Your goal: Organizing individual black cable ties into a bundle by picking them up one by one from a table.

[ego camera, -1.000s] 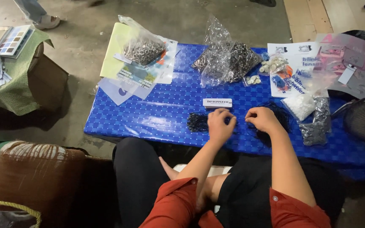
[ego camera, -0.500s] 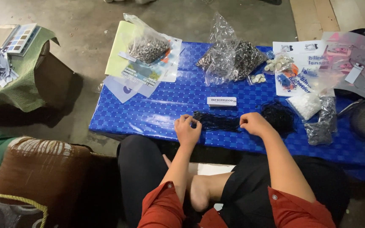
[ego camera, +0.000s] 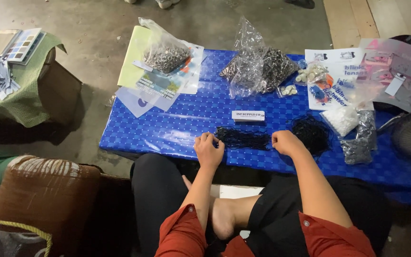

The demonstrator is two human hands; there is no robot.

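While sitting at the blue table (ego camera: 177,128), we are pinching a black cord bundle (ego camera: 242,138) between left hand (ego camera: 209,149) and right hand (ego camera: 286,143), fingers clamped on its ends.

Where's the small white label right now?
The small white label lies mid-table on the blue table cover, just beyond the black cord bundle stretched between both hands.

On the low blue checked table (ego camera: 177,123), the left hand (ego camera: 209,149) and right hand (ego camera: 286,143) rest closed at either end of a bundle of thin black cords (ego camera: 242,138). A small white label card (ego camera: 248,115) lies just beyond it, with clear bags of metal rings (ego camera: 262,69) farther back.
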